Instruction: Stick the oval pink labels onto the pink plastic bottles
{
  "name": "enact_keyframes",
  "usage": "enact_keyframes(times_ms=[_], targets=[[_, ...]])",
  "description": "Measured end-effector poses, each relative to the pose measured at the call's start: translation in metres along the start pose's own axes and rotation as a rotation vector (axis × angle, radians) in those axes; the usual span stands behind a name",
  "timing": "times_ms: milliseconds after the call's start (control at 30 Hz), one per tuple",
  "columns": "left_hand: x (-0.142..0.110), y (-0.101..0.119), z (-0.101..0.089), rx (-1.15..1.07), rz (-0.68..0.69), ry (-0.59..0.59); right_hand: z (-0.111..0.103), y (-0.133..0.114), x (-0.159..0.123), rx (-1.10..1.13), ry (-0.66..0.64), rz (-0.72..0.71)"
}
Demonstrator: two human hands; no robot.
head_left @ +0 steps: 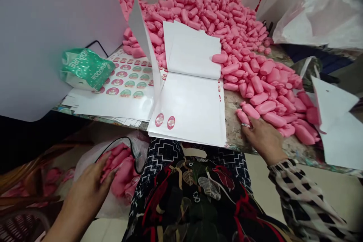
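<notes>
"Pink bottle-shaped pieces [215, 11], a huge heap of them in this head view. What are they made of?"

"I can't tell from here; maybe soap or soft foam. They're piled at the back of the table [234, 132] and spill down its right side, beside a stack of white sheets [190, 98]. I'd judge each one light and slightly soft, and smooth enough to slip from a pinch. The narrow neck looks like the best place to take hold."

"And the right hand [262, 140]?"

"It lies palm down on the table with its fingers against one pink piece [243, 116] at the front of the heap. It doesn't look clenched, but I can't tell whether it's gripping."

"The left hand [85, 193]?"

"Below the table edge, it's spread over more pink pieces [120, 174] in a white plastic bag [138, 147]. I can't tell if it's grasping them."

"Anything else nearby?"

"Sheets of round printed labels [126, 79] lie on the table, partly under a green foil packet [86, 69]."
</notes>
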State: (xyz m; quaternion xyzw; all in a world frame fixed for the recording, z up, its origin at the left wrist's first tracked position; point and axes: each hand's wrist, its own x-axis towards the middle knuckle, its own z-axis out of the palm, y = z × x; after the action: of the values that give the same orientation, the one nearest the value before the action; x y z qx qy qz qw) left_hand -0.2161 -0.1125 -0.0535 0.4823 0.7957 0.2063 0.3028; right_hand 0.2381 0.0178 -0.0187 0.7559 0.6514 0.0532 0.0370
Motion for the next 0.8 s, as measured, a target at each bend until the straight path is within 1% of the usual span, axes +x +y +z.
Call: enact_keyframes(times_ms=[33, 67, 133, 167, 200, 233, 267, 300, 333, 367, 433, 500, 533, 567, 633, 667, 700, 733, 800], targets=[[-0.003, 0.010, -0.001, -0.051, 0.015, -0.045, -0.003, -0.003, 0.001, 0.088, 0.015, 0.030], [-0.006, 0.022, 0.000, -0.149, 0.020, -0.112, -0.007, -0.010, 0.000, 0.226, 0.033, 0.057], [-0.011, 0.053, 0.011, -0.418, 0.031, -0.246, -0.018, -0.034, -0.006, 0.638, 0.029, 0.063], [-0.012, 0.070, 0.019, -0.541, 0.022, -0.353, -0.024, -0.053, -0.012, 0.895, -0.017, 0.028], [-0.012, 0.086, 0.029, -0.681, 0.017, -0.425, -0.029, -0.073, -0.020, 1.138, -0.114, -0.031], [-0.011, 0.102, 0.039, -0.846, 0.034, -0.469, -0.034, -0.095, -0.030, 1.296, -0.236, -0.074], [-0.009, 0.115, 0.050, -1.013, 0.055, -0.511, -0.038, -0.116, -0.040, 1.386, -0.377, -0.110], [-0.007, 0.126, 0.059, -1.155, 0.060, -0.534, -0.040, -0.134, -0.049, 1.448, -0.480, -0.145], [-0.005, 0.135, 0.066, -1.268, 0.052, -0.549, -0.043, -0.149, -0.057, 1.479, -0.580, -0.217], [-0.003, 0.141, 0.071, -1.351, 0.035, -0.554, -0.044, -0.159, -0.062, 1.483, -0.608, -0.292], [0.001, 0.146, 0.072, -1.407, 0.001, -0.513, -0.048, -0.165, -0.062, 1.422, -0.669, -0.463], [0.006, 0.144, 0.064, -1.317, 0.038, -0.398, -0.052, -0.157, -0.050, 1.300, -0.743, -0.579], [0.008, 0.142, 0.058, -1.212, 0.088, -0.317, -0.052, -0.151, -0.041, 1.227, -0.754, -0.594], [0.011, 0.139, 0.052, -1.070, 0.150, -0.234, -0.052, -0.147, -0.032, 1.149, -0.694, -0.571], [0.018, 0.135, 0.040, -0.733, 0.295, -0.102, -0.046, -0.144, -0.016, 0.963, -0.433, -0.509], [0.022, 0.133, 0.036, -0.568, 0.374, -0.063, -0.041, -0.146, -0.011, 0.866, -0.301, -0.495], [0.025, 0.132, 0.033, -0.420, 0.452, -0.044, -0.035, -0.149, -0.008, 0.782, -0.201, -0.494], [0.028, 0.131, 0.032, -0.290, 0.521, -0.040, -0.030, -0.155, -0.006, 0.713, -0.130, -0.499], [0.032, 0.129, 0.031, -0.079, 0.621, -0.054, -0.021, -0.166, -0.007, 0.620, -0.055, -0.503]])
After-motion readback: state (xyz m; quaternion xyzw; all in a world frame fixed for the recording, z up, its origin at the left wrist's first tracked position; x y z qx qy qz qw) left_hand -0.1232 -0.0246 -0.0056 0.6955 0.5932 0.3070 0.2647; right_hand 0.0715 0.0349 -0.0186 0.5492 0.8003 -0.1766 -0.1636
